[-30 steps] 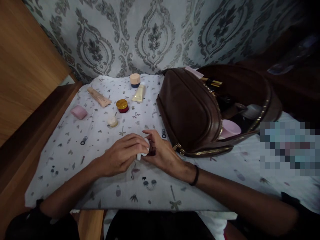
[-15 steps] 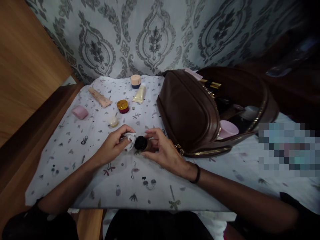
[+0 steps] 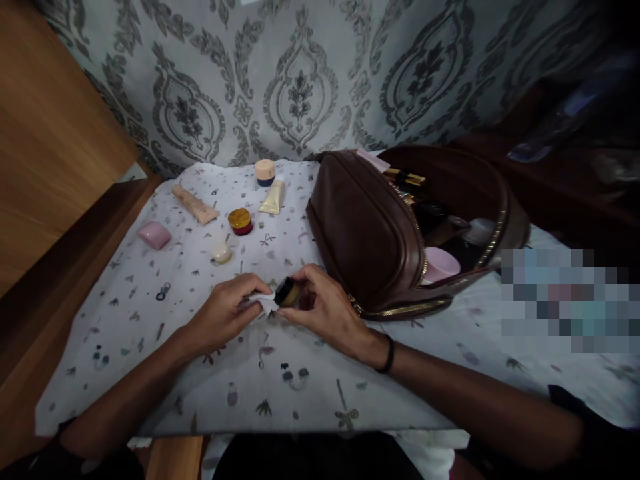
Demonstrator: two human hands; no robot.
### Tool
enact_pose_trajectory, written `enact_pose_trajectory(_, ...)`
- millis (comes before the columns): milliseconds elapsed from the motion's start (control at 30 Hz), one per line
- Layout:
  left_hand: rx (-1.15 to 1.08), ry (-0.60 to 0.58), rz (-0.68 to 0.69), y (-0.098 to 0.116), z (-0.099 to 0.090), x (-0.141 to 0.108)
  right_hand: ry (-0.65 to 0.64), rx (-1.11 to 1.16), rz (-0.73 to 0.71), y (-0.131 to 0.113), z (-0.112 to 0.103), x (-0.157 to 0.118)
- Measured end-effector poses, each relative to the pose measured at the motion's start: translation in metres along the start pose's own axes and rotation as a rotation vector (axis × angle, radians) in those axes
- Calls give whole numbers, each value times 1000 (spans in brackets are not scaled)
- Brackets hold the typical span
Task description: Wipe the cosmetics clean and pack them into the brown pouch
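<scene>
My left hand (image 3: 227,310) pinches a crumpled white tissue (image 3: 267,303) between thumb and fingers. Close beside it, my right hand (image 3: 323,303) grips a small cosmetic jar (image 3: 291,291) with a black lid, tilted so the lid faces the tissue. Tissue and lid meet or nearly meet; I cannot tell which. Beyond my left hand lies a small cream-coloured jar (image 3: 221,251). Behind that stands a round jar with a gold lid and red base (image 3: 241,221). To the right of my right hand sits a brown leather bag (image 3: 365,233), its top unzipped.
At the back are a peach-lidded jar (image 3: 265,172) and a gold tube (image 3: 273,198). A peach tube (image 3: 195,204) and a pink item (image 3: 155,235) lie left. The bag holds brushes (image 3: 407,177) and a pink cup-like item (image 3: 441,265). A wooden panel (image 3: 65,100) borders the left.
The jar in my right hand has tipped from showing its lid top to showing more of its side. The tissue has shifted lower against it. The whole view has moved slightly.
</scene>
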State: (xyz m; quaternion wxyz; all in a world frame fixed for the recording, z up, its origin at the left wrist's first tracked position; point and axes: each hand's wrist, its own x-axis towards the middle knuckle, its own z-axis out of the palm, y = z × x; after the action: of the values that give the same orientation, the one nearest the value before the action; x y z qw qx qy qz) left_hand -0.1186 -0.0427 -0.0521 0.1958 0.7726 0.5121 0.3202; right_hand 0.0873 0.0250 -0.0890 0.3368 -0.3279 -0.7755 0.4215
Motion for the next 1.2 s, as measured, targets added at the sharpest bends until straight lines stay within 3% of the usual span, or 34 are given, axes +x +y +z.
enact_pose_trajectory(200,80,20,156,6,0,-1,-24,-151,-49,-1,2,1)
enact_pose_trajectory(433,187,175,269,12,9,-1,-108,-219,-74,-1,5,-2)
enact_pose_trajectory(533,277,160,348,12,14,-1,-126,-195,-49,-1,5,-2)
enact_pose_trajectory(667,345,138,433,11,17,-1,-59,-60,12,1,3,1)
enact_pose_trajectory(800,336,167,489,9,15,-1,-70,333,143,5,3,4)
enact_pose_trajectory(933,302,220,452,5,11,-1,-163,648,242,2,0,6)
enact_pose_trajectory(1200,89,260,226,-3,6,-2,-282,776,284,-6,-7,5)
